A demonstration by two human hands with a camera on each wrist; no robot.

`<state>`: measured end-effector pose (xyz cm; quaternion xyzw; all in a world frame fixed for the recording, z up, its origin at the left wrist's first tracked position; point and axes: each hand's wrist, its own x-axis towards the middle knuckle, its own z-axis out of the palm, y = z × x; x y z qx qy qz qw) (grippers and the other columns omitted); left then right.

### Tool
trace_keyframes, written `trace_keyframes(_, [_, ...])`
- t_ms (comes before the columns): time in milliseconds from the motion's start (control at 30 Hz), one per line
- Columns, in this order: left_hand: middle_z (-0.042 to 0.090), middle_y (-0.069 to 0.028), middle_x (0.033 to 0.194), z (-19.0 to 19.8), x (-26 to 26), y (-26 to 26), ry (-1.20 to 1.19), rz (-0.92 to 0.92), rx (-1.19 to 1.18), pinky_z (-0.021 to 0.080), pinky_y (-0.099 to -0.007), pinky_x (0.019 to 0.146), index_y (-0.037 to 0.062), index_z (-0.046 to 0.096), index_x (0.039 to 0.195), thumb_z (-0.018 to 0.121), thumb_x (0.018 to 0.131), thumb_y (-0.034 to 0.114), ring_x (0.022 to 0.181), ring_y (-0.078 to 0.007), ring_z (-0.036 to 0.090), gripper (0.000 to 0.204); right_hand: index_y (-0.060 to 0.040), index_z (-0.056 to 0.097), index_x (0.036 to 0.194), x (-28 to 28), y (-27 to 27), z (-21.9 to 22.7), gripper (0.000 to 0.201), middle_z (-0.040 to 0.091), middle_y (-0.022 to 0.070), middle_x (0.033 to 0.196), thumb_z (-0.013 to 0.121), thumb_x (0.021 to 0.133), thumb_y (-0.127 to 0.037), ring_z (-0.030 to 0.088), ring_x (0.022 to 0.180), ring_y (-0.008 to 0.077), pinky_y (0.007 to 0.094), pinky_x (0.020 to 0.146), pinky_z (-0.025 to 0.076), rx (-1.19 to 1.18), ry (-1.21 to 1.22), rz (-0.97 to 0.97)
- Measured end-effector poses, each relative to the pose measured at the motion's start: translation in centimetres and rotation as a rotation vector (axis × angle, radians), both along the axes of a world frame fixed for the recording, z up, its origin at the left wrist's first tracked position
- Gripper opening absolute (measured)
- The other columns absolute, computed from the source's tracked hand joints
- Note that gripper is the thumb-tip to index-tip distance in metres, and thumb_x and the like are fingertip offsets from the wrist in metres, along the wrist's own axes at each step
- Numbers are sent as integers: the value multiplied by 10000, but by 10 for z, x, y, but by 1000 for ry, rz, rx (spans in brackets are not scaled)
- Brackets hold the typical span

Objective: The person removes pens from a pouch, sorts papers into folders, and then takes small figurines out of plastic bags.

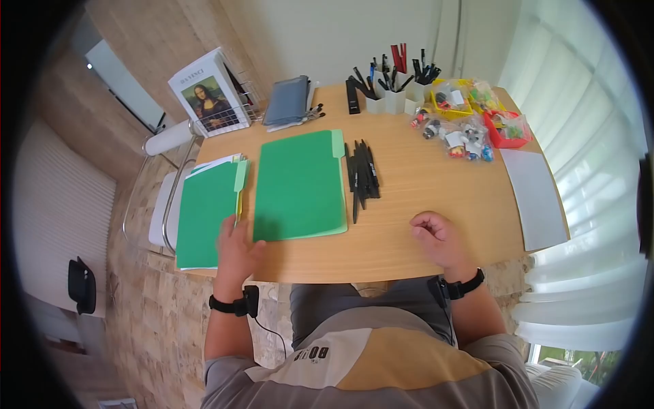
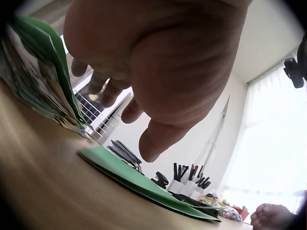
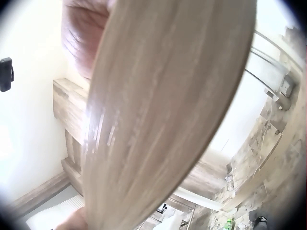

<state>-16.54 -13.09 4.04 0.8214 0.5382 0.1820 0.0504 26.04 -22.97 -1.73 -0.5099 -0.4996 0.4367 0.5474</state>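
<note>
My left hand (image 1: 238, 251) is at the right edge of a green folder (image 1: 208, 211) with papers and a light-green tab, at the table's left. The left wrist view shows its fingers (image 2: 130, 111) loosely extended with nothing between them, beside the folder's papers (image 2: 41, 72). A second green folder (image 1: 300, 184) lies flat just right of that hand. Beside its right edge is a loose bunch of black pens (image 1: 362, 174). Near the front edge my right hand (image 1: 439, 238) rests on the table (image 1: 392, 235), fingers loosely curled and holding nothing.
Pen holders (image 1: 395, 102) stand at the back, left of bagged small items (image 1: 466, 140) and a red tray (image 1: 507, 140). A grey sheet (image 1: 535, 198) lies along the right edge. Grey folders (image 1: 287, 102) and a wire rack with a Mona Lisa book (image 1: 208, 99) are back left.
</note>
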Motion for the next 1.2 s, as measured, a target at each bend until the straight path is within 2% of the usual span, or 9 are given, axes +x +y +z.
trace_keyframes(167, [460,-288,1375,-10,-44,-19,145,462,16,413,-511,1002,-31,531,1274,770,753,244,1223,-452,468,636,-11,619,1021,3,2,-1,112,581,-33,854,614,910,-26,521,755,34,204,678,449,-27,63,21])
trace_keyframes(400, [640,-274,1064,4,-61,-31,34,410,-201,485,-480,834,-52,596,1150,653,863,208,985,-437,604,392,-9,616,1036,8,2,-7,118,582,-31,868,607,919,-30,523,764,36,198,684,446,-12,70,33])
trace_keyframes(567, [660,-205,884,26,-55,-38,-98,567,117,494,-419,705,-31,639,1025,576,932,150,772,-405,609,213,-14,619,1033,6,-1,-2,114,579,-35,857,606,928,-57,523,762,34,198,677,445,-36,51,6])
trace_keyframes(667, [649,-176,838,31,-34,-47,-295,392,466,491,-377,669,-21,643,990,584,924,106,722,-365,610,154,-17,620,1030,8,0,-4,114,577,-37,848,609,930,-70,521,757,32,198,670,443,-36,50,10])
trace_keyframes(800, [640,-164,825,43,13,-73,-417,332,396,491,-372,658,-4,650,980,611,891,47,720,-333,623,109,-17,621,1029,7,1,-8,109,567,-46,830,603,937,-73,510,753,19,190,661,435,-29,46,8])
trace_keyframes(900, [633,-152,795,34,38,-74,-441,110,311,489,-364,638,7,647,927,648,849,22,701,-313,620,79,-33,623,1037,3,2,-4,141,598,-6,869,639,912,-95,538,737,57,217,659,461,-32,22,-22])
trace_keyframes(1000, [627,-147,785,24,56,-73,-496,130,220,482,-358,625,9,638,878,650,845,23,686,-304,612,38,-56,603,1140,-17,4,24,276,598,129,1154,671,885,-139,627,907,187,308,817,506,-8,-476,-19])
trace_keyframes(1067, [626,-141,785,20,67,-73,-533,114,176,477,-353,621,12,633,854,658,843,33,681,-292,607,34,-98,591,1213,-32,17,26,424,471,199,1365,715,825,-217,581,1092,338,428,890,496,83,-735,43])
trace_keyframes(1200, [623,-131,790,1,83,-74,-590,88,62,480,-350,638,16,628,844,701,812,50,712,-289,611,87,-66,600,1229,-64,49,36,444,334,186,1502,661,822,-235,362,1339,432,513,1047,384,201,-990,70])
